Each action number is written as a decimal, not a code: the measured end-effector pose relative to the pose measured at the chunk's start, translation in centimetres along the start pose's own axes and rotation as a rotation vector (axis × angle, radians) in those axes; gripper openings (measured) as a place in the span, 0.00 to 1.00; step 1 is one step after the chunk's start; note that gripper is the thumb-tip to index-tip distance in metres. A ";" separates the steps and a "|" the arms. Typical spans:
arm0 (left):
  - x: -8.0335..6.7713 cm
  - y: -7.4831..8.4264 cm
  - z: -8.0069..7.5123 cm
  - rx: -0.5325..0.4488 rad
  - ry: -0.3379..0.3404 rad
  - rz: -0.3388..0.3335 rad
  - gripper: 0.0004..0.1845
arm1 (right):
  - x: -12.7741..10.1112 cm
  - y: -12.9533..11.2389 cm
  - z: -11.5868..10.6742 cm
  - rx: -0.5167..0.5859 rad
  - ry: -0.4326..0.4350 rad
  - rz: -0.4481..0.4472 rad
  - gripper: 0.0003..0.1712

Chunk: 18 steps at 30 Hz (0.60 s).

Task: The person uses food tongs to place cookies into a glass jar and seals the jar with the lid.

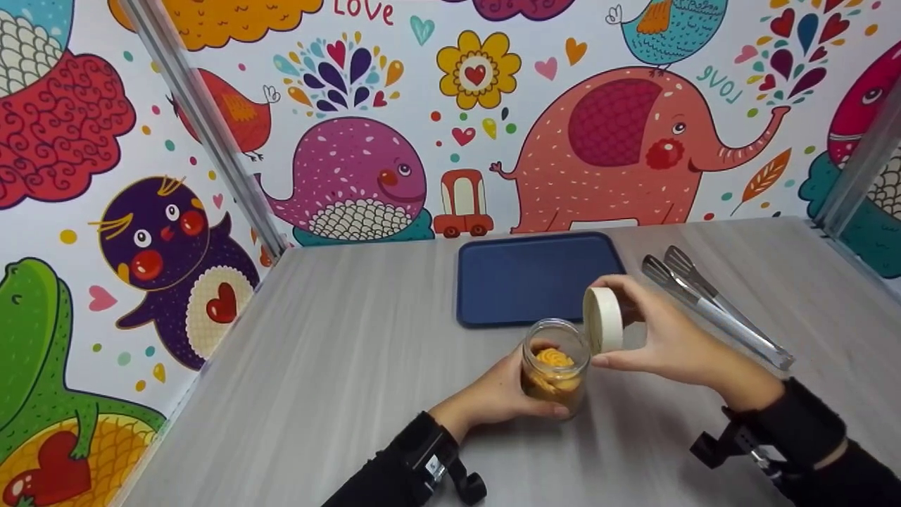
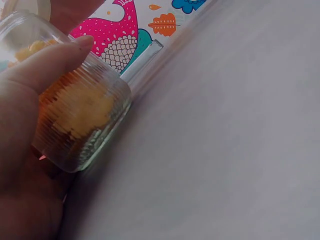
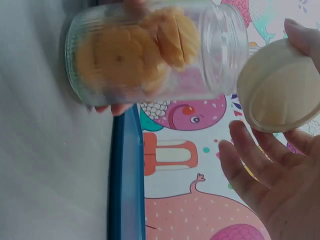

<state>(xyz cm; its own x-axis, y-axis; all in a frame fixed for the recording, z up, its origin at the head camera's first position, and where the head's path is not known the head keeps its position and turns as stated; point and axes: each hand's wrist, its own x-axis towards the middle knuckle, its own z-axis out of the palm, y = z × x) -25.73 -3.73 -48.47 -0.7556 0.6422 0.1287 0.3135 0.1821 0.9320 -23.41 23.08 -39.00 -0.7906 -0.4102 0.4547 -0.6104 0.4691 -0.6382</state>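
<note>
1. Jar: clear ribbed glass, open at the top, standing on the grey table at lower centre of the head view, holding orange cookies.
2. Left hand: fingers curled round the jar's lower body from the left side; in the left wrist view the thumb lies across the ribbed wall, with the jar at the left of the frame against the palm.
3. Lid: cream, round, tipped on edge just right of and slightly above the jar's mouth, clear of the rim.
4. Right hand: pinches the lid between thumb and fingers, the palm behind it; in the right wrist view the lid sits at upper right, its hollow underside facing the camera, a fingertip on its upper edge, and the jar lies across the top of the frame beside it.
5. Tray: dark blue, flat on the table just behind the jar, at centre frame.
6. Tongs: metal, lying on the table right of the tray, behind the right hand.
</note>
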 end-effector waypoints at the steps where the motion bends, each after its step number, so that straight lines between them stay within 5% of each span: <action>1: 0.0 0.0 0.0 -0.003 -0.001 0.001 0.47 | 0.0 -0.1 0.1 -0.002 0.008 -0.001 0.49; 18: 0.1 -0.1 -0.1 -0.010 -0.034 0.040 0.52 | 0.7 -1.4 3.6 -0.049 0.110 -0.005 0.49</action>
<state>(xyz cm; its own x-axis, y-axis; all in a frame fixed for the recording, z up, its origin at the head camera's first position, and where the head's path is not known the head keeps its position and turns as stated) -25.91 -3.75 -48.49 -0.7228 0.6736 0.1546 0.3374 0.1486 0.9296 -22.95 19.25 -40.02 -0.7862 -0.3255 0.5252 -0.6141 0.5062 -0.6055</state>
